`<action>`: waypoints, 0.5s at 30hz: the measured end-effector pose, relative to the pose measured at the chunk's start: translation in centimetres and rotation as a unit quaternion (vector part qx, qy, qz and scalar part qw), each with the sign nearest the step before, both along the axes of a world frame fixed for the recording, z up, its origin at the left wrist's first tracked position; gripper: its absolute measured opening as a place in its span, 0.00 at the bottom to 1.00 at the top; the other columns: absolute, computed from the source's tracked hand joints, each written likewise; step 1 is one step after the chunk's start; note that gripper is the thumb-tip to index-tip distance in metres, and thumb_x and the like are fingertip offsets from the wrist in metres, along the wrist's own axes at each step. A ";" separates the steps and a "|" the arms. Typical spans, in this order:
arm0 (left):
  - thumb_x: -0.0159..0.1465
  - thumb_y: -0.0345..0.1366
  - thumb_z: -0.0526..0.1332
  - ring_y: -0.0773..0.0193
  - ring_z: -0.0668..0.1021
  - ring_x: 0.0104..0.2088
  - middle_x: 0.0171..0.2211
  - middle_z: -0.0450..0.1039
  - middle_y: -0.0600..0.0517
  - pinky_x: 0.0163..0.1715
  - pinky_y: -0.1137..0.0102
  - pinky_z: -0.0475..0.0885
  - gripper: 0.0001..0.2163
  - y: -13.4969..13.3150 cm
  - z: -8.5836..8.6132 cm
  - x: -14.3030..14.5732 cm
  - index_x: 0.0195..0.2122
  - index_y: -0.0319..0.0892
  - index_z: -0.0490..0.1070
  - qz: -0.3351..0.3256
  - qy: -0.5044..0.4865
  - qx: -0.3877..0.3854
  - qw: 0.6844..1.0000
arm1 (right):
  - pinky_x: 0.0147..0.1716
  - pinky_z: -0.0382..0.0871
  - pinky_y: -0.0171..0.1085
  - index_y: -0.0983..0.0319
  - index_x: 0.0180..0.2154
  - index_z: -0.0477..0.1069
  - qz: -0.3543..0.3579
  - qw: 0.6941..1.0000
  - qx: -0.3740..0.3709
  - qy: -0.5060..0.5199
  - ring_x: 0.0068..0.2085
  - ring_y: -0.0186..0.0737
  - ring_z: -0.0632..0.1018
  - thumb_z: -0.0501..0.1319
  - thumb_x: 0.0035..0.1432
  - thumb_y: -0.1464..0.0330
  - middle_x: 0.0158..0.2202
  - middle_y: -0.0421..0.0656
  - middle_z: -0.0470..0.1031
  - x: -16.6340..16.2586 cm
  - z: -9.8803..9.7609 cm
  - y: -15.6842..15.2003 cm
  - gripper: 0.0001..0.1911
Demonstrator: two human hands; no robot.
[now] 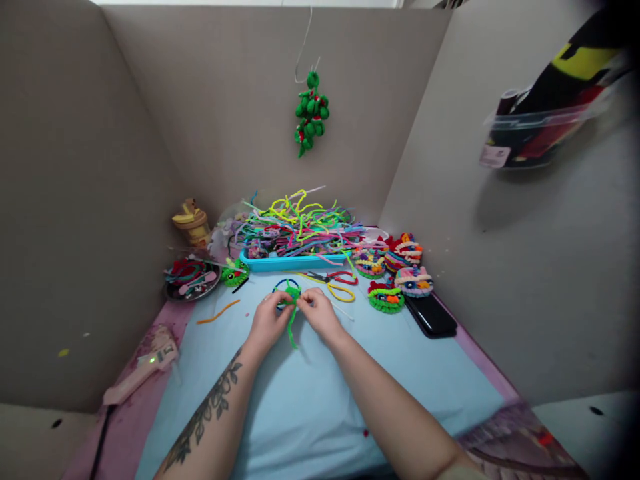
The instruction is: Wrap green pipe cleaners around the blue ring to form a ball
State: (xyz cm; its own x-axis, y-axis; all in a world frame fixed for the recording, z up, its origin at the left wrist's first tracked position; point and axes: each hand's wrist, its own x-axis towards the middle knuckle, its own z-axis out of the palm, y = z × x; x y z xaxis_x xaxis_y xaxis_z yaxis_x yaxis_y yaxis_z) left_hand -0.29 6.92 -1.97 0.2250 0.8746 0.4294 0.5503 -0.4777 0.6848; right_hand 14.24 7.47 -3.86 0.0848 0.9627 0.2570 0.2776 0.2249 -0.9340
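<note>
My left hand [273, 315] and my right hand [317, 310] meet over the middle of the blue cloth. Between them is a small green pipe-cleaner piece [292, 293] with a dark blue ring around its upper left side. A loose green end hangs from it toward me. The left thumb and fingers pinch the piece's left side. My right fingertips are pressed together at its right edge, closed on the green pipe cleaner. Just beyond the hands lie scissors with yellow handles [342, 293] and a pair with red handles [345, 277].
A blue tray [295, 264] heaped with pipe cleaners stands at the back. Finished fuzzy pieces [386, 298] and a black phone [431, 316] sit on the right. At left are a round dish [193, 291], an orange pipe cleaner [219, 313] and a pink glue gun [145, 369]. Grey panels surround the table.
</note>
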 end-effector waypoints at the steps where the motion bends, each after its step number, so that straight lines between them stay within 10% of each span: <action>1: 0.56 0.31 0.57 0.63 0.73 0.36 0.32 0.72 0.52 0.38 0.68 0.67 0.04 0.0 -0.1 0.0 0.33 0.43 0.67 0.003 0.000 0.003 1.000 | 0.38 0.62 0.37 0.61 0.21 0.67 -0.006 1.000 0.008 -0.009 0.35 0.38 0.69 0.59 0.47 0.71 0.28 0.40 0.65 0.0 0.1 0.0 0.05; 15: 0.55 0.31 0.57 0.62 0.72 0.35 0.30 0.71 0.52 0.38 0.68 0.65 0.03 -0.3 0.7 -0.1 0.31 0.43 0.67 0.007 0.017 0.033 0.999 | 0.41 0.64 0.38 0.61 0.24 0.67 0.004 0.998 0.062 -0.029 0.41 0.40 0.69 0.57 0.46 0.75 0.36 0.42 0.63 -0.4 0.0 -0.3 0.03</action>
